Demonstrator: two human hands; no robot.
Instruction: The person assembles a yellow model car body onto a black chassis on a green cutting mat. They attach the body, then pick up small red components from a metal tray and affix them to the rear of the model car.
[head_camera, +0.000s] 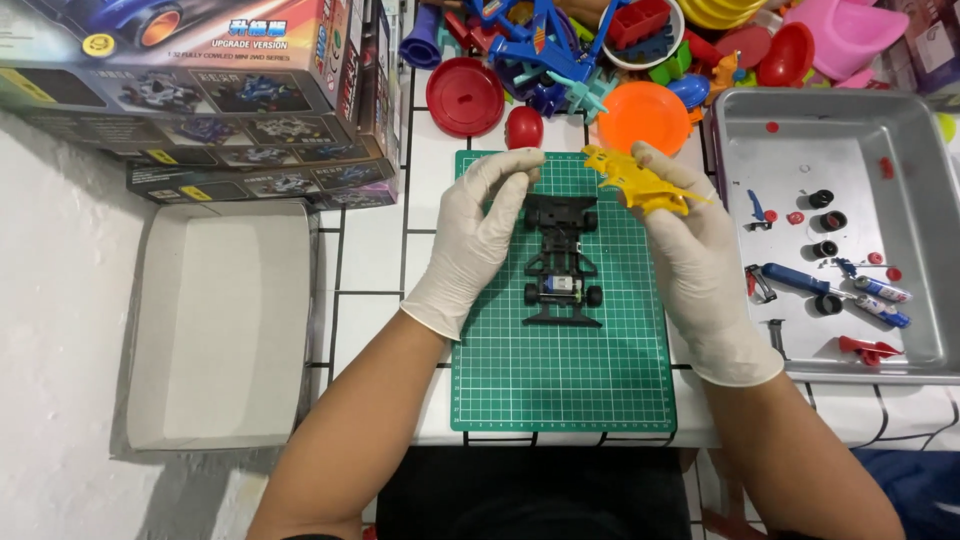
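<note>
A black toy car chassis (562, 262) with small wheels lies on a green cutting mat (560, 380). My left hand (478, 240), in a white glove, rests beside the chassis with its fingertips touching the upper left end. My right hand (690, 250), also gloved, holds a yellow car body shell (640, 180) just above and to the right of the chassis, apart from it.
A metal tray (915, 150) at right holds small tyres, a screwdriver and loose parts. Colourful plastic toys (640, 60) are piled at the back. Stacked model car boxes (230, 90) and an empty white box lid (220, 320) stand at left.
</note>
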